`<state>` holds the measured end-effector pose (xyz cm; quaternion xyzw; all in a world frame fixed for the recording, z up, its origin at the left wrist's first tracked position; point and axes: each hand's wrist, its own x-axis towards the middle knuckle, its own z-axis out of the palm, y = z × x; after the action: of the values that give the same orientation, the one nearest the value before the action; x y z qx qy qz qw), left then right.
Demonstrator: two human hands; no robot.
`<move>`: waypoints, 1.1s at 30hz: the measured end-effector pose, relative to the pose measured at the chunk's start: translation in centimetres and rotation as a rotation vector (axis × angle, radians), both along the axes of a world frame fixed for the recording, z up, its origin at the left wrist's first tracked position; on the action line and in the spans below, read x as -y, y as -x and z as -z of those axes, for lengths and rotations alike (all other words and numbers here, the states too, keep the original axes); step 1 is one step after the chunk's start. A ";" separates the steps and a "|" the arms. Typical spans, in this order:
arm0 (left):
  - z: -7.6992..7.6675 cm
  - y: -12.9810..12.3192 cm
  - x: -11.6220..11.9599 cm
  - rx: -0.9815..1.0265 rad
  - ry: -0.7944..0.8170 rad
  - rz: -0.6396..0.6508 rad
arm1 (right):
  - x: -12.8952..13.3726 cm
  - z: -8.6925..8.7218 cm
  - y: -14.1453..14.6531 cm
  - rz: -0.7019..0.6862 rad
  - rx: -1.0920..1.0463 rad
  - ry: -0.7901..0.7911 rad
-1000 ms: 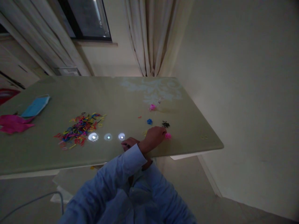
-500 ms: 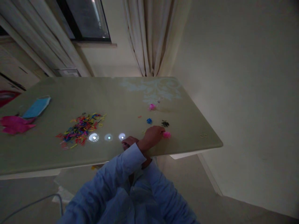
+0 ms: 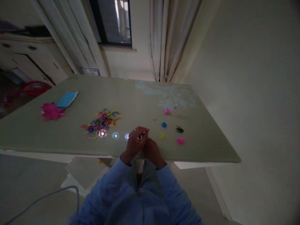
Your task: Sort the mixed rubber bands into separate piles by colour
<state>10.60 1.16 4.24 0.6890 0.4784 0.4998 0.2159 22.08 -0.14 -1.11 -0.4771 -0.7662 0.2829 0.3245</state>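
Note:
My left hand [image 3: 136, 142] is over the front of the table, its thumb and fingertips pinched together; whatever they hold is too small to make out. Just beneath and against it, my right hand [image 3: 152, 151] is curled, its fingers partly hidden by the left. To the left lies a mixed heap of small coloured rubber bands [image 3: 103, 122]. On the right are small single-colour piles: yellow bands [image 3: 161, 136] nearest my hands, blue bands [image 3: 164, 125], black bands [image 3: 179, 129] and bright pink bands [image 3: 180, 141]. A lone orange band [image 3: 154, 119] sits left of the blue ones.
Farther back are another pink clump [image 3: 167, 111] and a small clear object [image 3: 175, 106]. A blue face mask [image 3: 67, 98] and a crumpled pink item [image 3: 52, 111] lie at the left of the glossy table [image 3: 112, 89]. A wall [image 3: 253, 103] stands on the right.
My left hand has come back left from the pink pile, so my arms are no longer crossed. The hands have met in front of me. The view has shifted left.

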 end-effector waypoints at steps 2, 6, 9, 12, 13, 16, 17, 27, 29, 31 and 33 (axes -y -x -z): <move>1.1 3.3 0.5 0.003 0.033 -0.122 | 0.1 0.1 -0.1 -0.022 -0.039 -0.030; 3.8 9.5 2.0 -0.028 0.113 -0.224 | 0.1 0.2 -0.4 -0.036 -0.102 -0.070; 5.2 12.5 3.1 -0.050 0.130 -0.236 | -0.2 0.1 -0.4 -0.024 -0.105 -0.038; 6.0 13.4 3.6 -0.077 0.118 -0.201 | -1.1 -0.5 0.0 0.024 -0.064 0.037; 6.2 13.3 3.7 -0.103 0.111 -0.195 | -1.5 -0.8 0.3 0.043 -0.053 0.066; 6.6 12.4 3.8 -0.251 0.062 -0.215 | -3.1 -1.8 2.0 0.034 -0.062 0.124; 6.7 12.0 3.8 -0.310 0.039 -0.225 | -3.7 -2.1 2.9 0.004 -0.070 0.123; 6.9 11.8 3.8 -0.514 0.046 -0.224 | -10.4 -3.9 15.8 -0.338 0.244 -0.108; 6.9 11.8 3.8 -0.500 0.063 -0.222 | -11.3 -3.8 17.3 -0.356 0.350 -0.116; 6.9 11.8 3.7 -0.485 0.073 -0.217 | -11.8 -3.5 18.1 -0.360 0.392 -0.109; 6.9 11.7 3.8 -0.484 0.086 -0.223 | -11.9 -3.3 18.4 -0.365 0.402 -0.105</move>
<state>-1.10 -2.61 -2.64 0.7217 0.6098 0.3204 0.0680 3.66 11.80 2.15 -0.3601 -0.9022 0.1959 0.1338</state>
